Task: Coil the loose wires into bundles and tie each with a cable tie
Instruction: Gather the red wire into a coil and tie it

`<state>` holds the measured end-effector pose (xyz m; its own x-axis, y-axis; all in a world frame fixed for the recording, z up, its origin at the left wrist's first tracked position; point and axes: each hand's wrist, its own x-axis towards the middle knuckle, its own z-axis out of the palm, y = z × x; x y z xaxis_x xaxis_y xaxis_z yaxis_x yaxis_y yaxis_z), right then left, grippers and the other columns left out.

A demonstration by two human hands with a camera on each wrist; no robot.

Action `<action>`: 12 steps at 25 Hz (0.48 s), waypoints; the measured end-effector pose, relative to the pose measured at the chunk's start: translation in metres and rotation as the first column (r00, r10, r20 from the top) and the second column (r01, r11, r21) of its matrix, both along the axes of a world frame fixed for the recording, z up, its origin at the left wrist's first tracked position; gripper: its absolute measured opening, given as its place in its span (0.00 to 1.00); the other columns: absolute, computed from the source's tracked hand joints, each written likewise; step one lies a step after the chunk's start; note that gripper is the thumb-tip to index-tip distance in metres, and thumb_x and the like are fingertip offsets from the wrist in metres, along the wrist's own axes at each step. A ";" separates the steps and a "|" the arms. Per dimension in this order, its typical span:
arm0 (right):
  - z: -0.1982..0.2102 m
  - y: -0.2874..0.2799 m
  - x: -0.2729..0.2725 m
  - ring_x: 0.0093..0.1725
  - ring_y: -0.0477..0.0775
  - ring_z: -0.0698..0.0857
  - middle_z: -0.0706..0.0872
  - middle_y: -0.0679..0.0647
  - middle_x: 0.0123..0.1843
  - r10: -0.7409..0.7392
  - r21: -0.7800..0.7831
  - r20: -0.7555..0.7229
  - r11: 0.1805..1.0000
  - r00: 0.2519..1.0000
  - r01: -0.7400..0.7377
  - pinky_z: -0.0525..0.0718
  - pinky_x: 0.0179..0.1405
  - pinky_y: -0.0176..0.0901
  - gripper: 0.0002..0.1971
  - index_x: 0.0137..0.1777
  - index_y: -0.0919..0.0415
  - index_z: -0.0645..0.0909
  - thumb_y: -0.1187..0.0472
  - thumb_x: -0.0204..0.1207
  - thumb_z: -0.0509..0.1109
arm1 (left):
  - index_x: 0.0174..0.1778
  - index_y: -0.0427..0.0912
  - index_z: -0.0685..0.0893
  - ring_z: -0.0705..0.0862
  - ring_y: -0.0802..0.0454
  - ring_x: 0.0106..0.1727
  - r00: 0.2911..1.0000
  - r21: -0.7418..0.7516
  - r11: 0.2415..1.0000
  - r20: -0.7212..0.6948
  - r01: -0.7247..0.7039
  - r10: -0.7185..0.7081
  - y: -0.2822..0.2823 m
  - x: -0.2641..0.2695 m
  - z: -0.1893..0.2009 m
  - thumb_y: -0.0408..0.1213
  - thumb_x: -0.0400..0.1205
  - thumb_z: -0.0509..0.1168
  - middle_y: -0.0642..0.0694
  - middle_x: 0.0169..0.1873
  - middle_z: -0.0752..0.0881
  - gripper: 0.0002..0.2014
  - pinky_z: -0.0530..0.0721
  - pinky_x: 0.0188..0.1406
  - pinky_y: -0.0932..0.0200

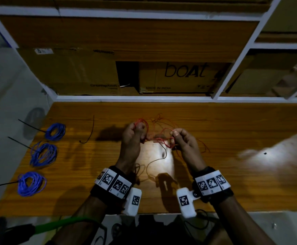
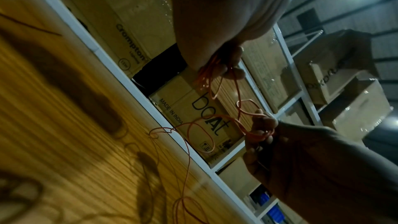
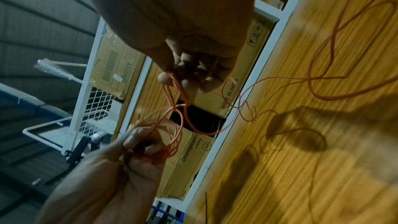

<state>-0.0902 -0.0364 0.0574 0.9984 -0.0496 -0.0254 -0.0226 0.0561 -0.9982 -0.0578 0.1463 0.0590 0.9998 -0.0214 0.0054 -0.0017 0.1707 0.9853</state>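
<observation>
Step in hand: coiling the red wire (image 1: 163,138) into a bundle above the wooden table (image 1: 232,131).
Left hand (image 1: 135,137): fingers curled round the gathered red loops, held raised off the table.
Right hand (image 1: 183,140): thumb and fingertip pinch a strand of the same wire, just beside the left hand.
Wire location: part looped in both hands; the loose remainder trails tangled over the table beyond and below them.
Technique (judgement): feed each turn to match the loops already held, free the small snarls in the trailing length before they reach the coil, and keep the left grasp firm so the turns do not spring apart.
Cable tie (image 1: 89,131): one loose black tie lies on the table left of the hands, not yet used.
Finished work: three blue wire bundles (image 1: 43,153), each with a black tie, at the table's left edge.
Readable writing: cardboard boxes (image 1: 183,76) on the shelf read "boAt", "MADE IN INDIA" and "Crompton".
</observation>
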 end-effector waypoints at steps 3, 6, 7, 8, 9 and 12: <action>0.003 0.001 0.001 0.35 0.46 0.81 0.84 0.52 0.36 0.049 0.126 -0.120 0.991 0.992 -0.033 0.82 0.36 0.37 0.10 0.58 0.63 0.84 0.62 0.87 0.63 | 0.54 0.46 0.81 0.80 0.55 0.39 0.983 0.207 0.967 0.079 0.146 -0.165 -0.004 -0.010 0.006 0.45 0.91 0.55 0.56 0.33 0.82 0.11 0.79 0.41 0.61; 0.009 -0.001 0.003 0.41 0.49 0.88 0.89 0.57 0.47 0.134 0.459 -0.229 0.888 0.964 -0.014 0.89 0.40 0.36 0.15 0.67 0.64 0.83 0.68 0.83 0.66 | 0.57 0.50 0.82 0.84 0.65 0.43 0.962 0.312 0.923 0.078 0.226 -0.262 -0.007 -0.015 0.010 0.47 0.90 0.58 0.64 0.40 0.87 0.09 0.80 0.44 0.68; 0.010 -0.003 0.003 0.44 0.50 0.90 0.90 0.60 0.50 0.154 0.514 -0.227 0.857 0.962 -0.015 0.90 0.44 0.36 0.17 0.68 0.65 0.82 0.71 0.81 0.65 | 0.58 0.51 0.82 0.86 0.65 0.47 0.960 0.330 0.915 0.073 0.233 -0.271 -0.007 -0.014 0.009 0.46 0.89 0.60 0.63 0.43 0.88 0.08 0.82 0.47 0.66; 0.010 -0.004 0.004 0.46 0.51 0.90 0.91 0.61 0.51 0.171 0.523 -0.216 0.852 0.961 -0.034 0.91 0.48 0.38 0.18 0.69 0.65 0.81 0.74 0.80 0.64 | 0.60 0.51 0.83 0.87 0.62 0.52 0.958 0.347 0.908 0.079 0.234 -0.277 -0.005 -0.013 0.010 0.45 0.89 0.62 0.60 0.47 0.89 0.08 0.85 0.52 0.61; 0.010 -0.005 0.003 0.49 0.53 0.91 0.91 0.62 0.53 0.185 0.481 -0.202 0.874 0.962 -0.067 0.90 0.52 0.40 0.19 0.69 0.64 0.79 0.76 0.80 0.63 | 0.62 0.50 0.83 0.88 0.60 0.55 0.956 0.367 0.902 0.088 0.229 -0.279 -0.003 -0.011 0.010 0.44 0.88 0.65 0.57 0.50 0.90 0.09 0.86 0.55 0.56; 0.013 -0.006 0.000 0.59 0.60 0.90 0.91 0.64 0.58 0.236 0.224 -0.141 0.954 0.962 -0.201 0.89 0.57 0.50 0.21 0.73 0.62 0.72 0.76 0.81 0.65 | 0.63 0.43 0.85 0.86 0.70 0.43 0.948 0.419 0.883 0.129 0.213 -0.290 0.002 -0.011 0.011 0.34 0.86 0.68 0.68 0.39 0.88 0.11 0.82 0.44 0.72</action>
<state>-0.0901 -0.0423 0.0707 0.9653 0.1930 -0.1761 -0.2198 0.2353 -0.9467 -0.0693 0.1480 0.0703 0.9423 -0.3107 0.1245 -0.1967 -0.2132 0.9570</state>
